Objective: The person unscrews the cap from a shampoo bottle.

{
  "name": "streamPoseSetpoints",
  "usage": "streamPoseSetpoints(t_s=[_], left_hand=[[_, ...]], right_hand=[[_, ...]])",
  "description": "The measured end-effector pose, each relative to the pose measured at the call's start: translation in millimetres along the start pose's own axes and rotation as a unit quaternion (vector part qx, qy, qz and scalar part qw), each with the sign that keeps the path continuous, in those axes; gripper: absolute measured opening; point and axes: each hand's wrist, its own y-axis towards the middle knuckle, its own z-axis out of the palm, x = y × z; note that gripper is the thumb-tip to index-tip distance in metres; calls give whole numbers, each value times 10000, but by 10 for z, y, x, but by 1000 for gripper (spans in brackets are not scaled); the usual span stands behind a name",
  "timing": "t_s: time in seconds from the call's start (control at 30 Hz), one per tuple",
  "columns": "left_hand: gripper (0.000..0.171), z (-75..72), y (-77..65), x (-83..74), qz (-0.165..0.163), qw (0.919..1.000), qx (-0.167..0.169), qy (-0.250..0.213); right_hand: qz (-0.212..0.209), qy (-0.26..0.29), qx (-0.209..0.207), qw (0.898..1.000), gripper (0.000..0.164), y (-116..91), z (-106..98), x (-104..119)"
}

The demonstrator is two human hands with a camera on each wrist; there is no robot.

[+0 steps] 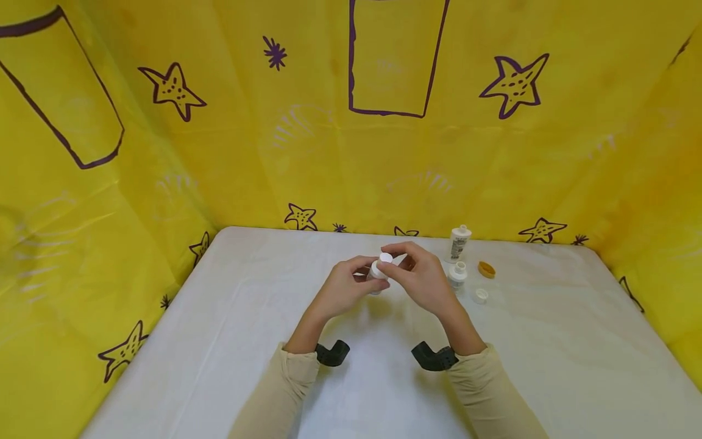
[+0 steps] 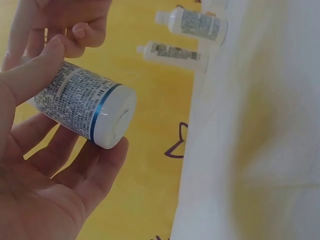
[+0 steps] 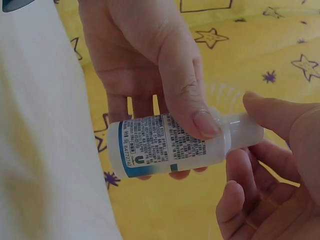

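A small white bottle (image 3: pixel 165 142) with a densely printed label and a blue band near its base is held up over the table. My left hand (image 1: pixel 342 285) grips its body, thumb on one side and fingers on the other. At its top, the right hand (image 1: pixel 425 277) pinches the white cap (image 3: pixel 245 131) between thumb and fingers. The left wrist view shows the flat base of this bottle (image 2: pixel 117 117), clear of the left palm.
Right of the hands stand a taller white bottle (image 1: pixel 458 245) and a short white bottle (image 1: pixel 457 278). Near them lie an orange cap (image 1: pixel 485 269) and a white cap (image 1: pixel 480 296). White cloth covers the table (image 1: pixel 219 341); a yellow patterned curtain (image 1: pixel 329 158) surrounds it.
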Motion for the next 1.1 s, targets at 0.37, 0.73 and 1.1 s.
streamPoseSetpoints(t_s=[0.37,0.73,1.1], left_hand=[[42,19,-6,-59,37,9999,-157,38],[48,25,-17,-107,-7,9996,-130,246],[38,53,-27,-101,641,9965,0,531]], right_hand=[[92,-267,-175,9994,30,-4,-26,41],[-3,-330,-65,9994,28,-21,-62,60],[-672,-824,33,9943,24,-48,-64,47]])
